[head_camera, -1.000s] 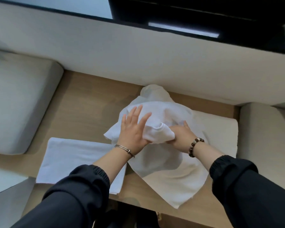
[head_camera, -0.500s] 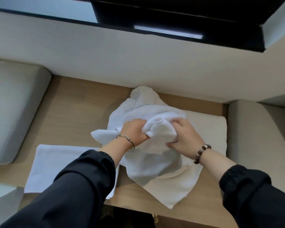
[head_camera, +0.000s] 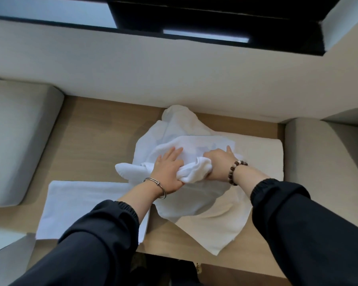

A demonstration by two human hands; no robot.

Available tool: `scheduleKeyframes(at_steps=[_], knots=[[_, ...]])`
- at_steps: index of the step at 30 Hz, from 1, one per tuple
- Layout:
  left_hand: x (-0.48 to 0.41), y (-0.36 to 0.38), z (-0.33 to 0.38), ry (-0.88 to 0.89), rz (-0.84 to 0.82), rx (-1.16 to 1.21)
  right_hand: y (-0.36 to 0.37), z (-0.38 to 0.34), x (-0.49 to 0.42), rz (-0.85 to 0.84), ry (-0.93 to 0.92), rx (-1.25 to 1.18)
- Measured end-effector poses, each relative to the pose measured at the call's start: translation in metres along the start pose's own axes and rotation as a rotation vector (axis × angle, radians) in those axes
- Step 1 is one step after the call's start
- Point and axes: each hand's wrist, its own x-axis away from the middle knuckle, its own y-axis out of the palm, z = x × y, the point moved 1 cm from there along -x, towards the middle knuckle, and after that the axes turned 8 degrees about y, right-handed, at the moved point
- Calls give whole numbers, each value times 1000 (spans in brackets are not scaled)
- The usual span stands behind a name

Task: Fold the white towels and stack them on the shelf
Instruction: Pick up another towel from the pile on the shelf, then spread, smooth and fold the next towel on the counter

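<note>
Left hand (head_camera: 170,170) and right hand (head_camera: 221,165) tight around white towel (head_camera: 194,204), bunched ridge left-to-right.

Home-like window (head_camera: 50,11) nook: wooden ledge (head_camera: 95,141) between 2 grey cushions (head_camera: 15,131).

Both forearms reach forward and angle in toward each other. The left hand (head_camera: 168,172) lies palm-down with its fingers stretched ahead and its thumb hooked under a bunched towel (head_camera: 194,172). The right hand (head_camera: 219,165) grips the same bunch with curled fingers.
</note>
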Motion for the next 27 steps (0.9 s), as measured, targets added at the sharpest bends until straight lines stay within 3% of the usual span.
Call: scheduleKeyframes(at_steps=[5,9,12,20,27], knots=[[7,-15,12,-6,-103,-93,7,3,32,128,-17,-49],[28,-38,35,-7,-163,45,0,-2,72,267,-12,-115],[48,-54,63,66,-94,220,-18,-10,107,340,29,-165],[113,-108,129,51,43,315,-76,-48,211,580,156,-66],[163,-188,192,209,129,371,-137,-74,312,739,267,-35]])
